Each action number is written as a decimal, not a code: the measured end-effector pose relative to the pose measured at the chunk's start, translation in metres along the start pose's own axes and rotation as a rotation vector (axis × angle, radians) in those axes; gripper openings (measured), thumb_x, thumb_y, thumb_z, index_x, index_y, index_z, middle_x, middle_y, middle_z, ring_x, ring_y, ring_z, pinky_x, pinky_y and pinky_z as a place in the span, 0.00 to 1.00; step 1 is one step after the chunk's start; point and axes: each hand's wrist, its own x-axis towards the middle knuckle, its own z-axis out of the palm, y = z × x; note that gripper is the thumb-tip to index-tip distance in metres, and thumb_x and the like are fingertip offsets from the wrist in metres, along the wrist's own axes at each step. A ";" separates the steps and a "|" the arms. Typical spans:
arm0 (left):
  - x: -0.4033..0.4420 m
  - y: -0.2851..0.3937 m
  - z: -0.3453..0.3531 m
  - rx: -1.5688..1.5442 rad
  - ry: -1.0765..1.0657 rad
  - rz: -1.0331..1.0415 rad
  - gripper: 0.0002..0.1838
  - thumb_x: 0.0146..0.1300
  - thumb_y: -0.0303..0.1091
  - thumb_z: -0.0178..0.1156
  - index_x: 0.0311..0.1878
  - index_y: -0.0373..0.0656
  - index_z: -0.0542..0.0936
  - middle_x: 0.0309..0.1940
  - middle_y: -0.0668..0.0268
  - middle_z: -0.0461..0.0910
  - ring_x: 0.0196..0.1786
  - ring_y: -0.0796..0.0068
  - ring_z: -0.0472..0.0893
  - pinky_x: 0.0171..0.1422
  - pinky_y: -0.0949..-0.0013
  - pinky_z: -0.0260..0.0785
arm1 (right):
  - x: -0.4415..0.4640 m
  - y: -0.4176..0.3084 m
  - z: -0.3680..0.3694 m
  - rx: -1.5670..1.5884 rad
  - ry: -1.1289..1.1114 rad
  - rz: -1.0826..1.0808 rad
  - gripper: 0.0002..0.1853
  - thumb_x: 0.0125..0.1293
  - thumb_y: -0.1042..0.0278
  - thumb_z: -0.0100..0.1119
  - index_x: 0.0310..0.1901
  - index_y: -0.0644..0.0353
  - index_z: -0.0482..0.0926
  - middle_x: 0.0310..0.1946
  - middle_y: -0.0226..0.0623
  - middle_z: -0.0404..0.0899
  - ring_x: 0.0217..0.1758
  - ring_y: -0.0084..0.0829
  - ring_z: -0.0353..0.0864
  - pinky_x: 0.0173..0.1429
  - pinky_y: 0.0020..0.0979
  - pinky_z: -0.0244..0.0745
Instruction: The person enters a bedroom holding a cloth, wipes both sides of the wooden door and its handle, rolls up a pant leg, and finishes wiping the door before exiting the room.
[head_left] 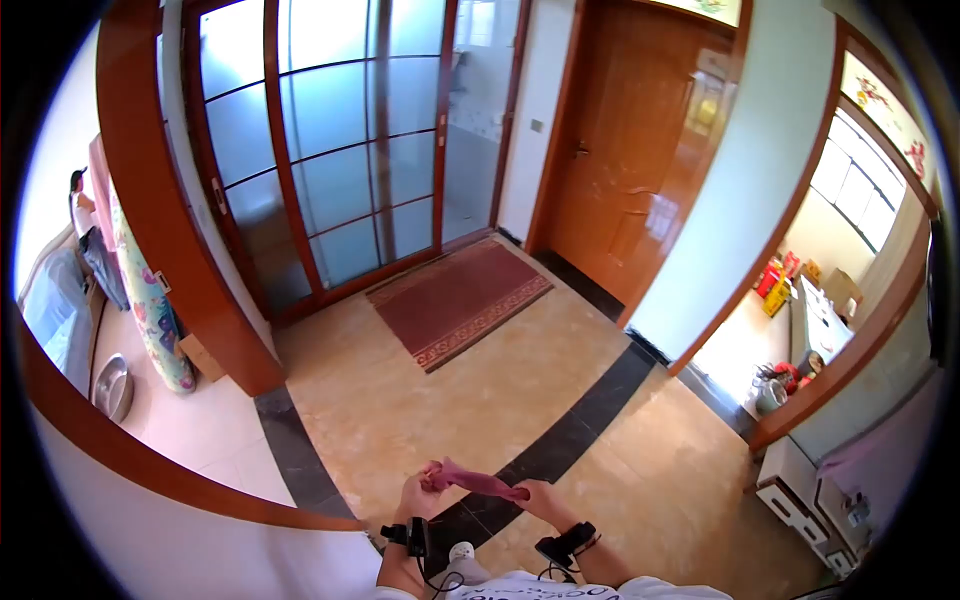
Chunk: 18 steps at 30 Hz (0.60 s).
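A twisted pinkish-purple cloth (478,483) stretches between my two hands at the bottom centre of the head view, held above the floor. My left hand (416,497) is closed around its left end, where a bunched bit sticks up. Its right end is gripped by my right hand (544,500), fingers wrapped round it. Each wrist carries a black strapped device with a cable. Below the cloth lies a dark strip of floor tile, and one white shoe (461,551) shows between my forearms.
Ahead, a dark red mat (460,300) lies before the sliding glass doors (350,150). A closed wooden door (630,150) stands beyond it. Left, a doorway shows a metal basin (113,388) on the floor. To the right is a low drawer cabinet (800,505).
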 end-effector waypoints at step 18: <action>0.091 0.026 -0.080 0.865 0.404 0.324 0.09 0.54 0.28 0.48 0.33 0.31 0.72 0.12 0.67 0.70 0.19 0.74 0.71 0.28 0.75 0.66 | 0.184 0.070 -0.014 0.080 -0.205 -0.138 0.17 0.51 0.52 0.52 0.32 0.57 0.76 0.26 0.44 0.75 0.32 0.43 0.74 0.35 0.37 0.68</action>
